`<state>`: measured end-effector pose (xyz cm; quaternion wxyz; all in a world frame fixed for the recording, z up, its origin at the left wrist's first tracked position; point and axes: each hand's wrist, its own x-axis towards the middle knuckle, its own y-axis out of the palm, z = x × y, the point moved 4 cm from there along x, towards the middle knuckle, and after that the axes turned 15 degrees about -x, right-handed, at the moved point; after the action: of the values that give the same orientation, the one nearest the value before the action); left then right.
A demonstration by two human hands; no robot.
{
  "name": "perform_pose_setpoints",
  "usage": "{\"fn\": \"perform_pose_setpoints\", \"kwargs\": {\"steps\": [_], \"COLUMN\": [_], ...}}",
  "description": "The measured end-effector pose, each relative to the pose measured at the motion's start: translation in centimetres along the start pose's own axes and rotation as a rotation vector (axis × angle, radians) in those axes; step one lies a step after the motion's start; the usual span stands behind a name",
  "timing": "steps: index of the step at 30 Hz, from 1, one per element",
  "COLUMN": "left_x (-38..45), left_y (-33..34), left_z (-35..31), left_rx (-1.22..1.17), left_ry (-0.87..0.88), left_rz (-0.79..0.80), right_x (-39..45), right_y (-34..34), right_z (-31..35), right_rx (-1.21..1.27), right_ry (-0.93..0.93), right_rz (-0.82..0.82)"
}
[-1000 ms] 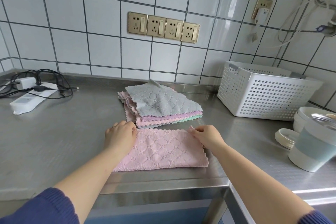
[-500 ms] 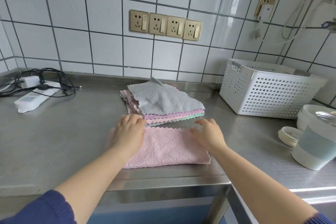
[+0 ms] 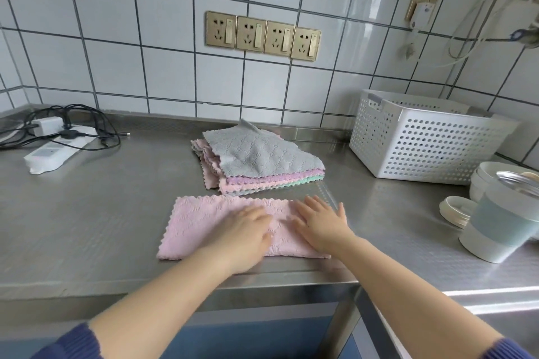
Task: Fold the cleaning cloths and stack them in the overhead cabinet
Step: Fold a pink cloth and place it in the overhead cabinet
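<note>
Pink cloth (image 3: 204, 224) lying flat on the steel counter (image 3: 87, 213), already doubled into a long strip, at 12 o'clock just in front of the body. Left hand (image 3: 248, 233) spread flat on the strip's middle, fingers straight, pressing rather than gripping. Right hand (image 3: 323, 221) flat too, fingers splayed over the strip's 3 o'clock end, nothing pinched. Both palms down, smoothing.

Looks like light, limp microfibre: no stiffness, likely to sag and unfold if lifted by one corner. Quilted surface probably grips the skin well enough, yet probably slides easily on bare steel, so one hand pinning while the other folds seems wise. Best hold, by judgement: pinch the two corners at the 9 o'clock end, scalloped edge between thumb and fingers, and carry them across to 3 o'clock.

Stack of unfolded cloths (image 3: 256, 160) waiting at 12 o'clock just beyond the strip, grey on top, pink, lilac and green edges peeking beneath; count impossible to make out. White perforated basket (image 3: 423, 151) at 2 o'clock, contents hidden behind its wall. Cup with a blue band (image 3: 498, 227) at 3 o'clock, partly cut off by the frame. Power strip and cables (image 3: 58, 143) at 10 o'clock.

Overhead cabinet not in view at all. Right end of the strip covered by the hand, its corners hidden.
</note>
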<state>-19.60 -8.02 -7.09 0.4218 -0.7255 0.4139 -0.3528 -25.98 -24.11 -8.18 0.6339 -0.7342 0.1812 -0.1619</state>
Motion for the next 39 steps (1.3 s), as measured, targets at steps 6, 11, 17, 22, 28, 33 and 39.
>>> {"fn": "perform_pose_setpoints", "kwargs": {"steps": [6,11,17,22,28,33,39], "left_x": [-2.9,-2.4,-1.8,-2.0,-4.2,-7.5,-10.2], "left_y": [2.1,4.3,5.4,4.7,0.5,-1.9,-1.9], "left_z": [-6.2,-7.1,-8.0,-7.9,-6.5,-2.3,2.3], "left_rx": [-0.043,0.075,0.124,0.090,-0.749,-1.351,-1.868], "left_ry": [0.222,0.027,-0.062,-0.040,0.040,-0.114,-0.416], "left_rz": [0.100,0.221,0.141,-0.027,-0.512,-0.855,-0.943], "right_x": [-0.3,-1.0,-1.0,-1.4,-1.5,1.1,3.6], "right_y": [-0.4,-0.3,-0.4,-1.2,-3.2,-5.0,-5.4], "right_z": [-4.6,-5.5,-5.1,-4.3,-2.1,3.5,8.5], "right_rx": [0.189,0.254,0.339,0.406,1.213,1.436,1.164], "right_ry": [0.219,0.239,0.217,0.170,0.068,-0.143,-0.217], "right_rz": [-0.055,-0.068,-0.071,-0.109,-0.180,-0.053,-0.054]}}
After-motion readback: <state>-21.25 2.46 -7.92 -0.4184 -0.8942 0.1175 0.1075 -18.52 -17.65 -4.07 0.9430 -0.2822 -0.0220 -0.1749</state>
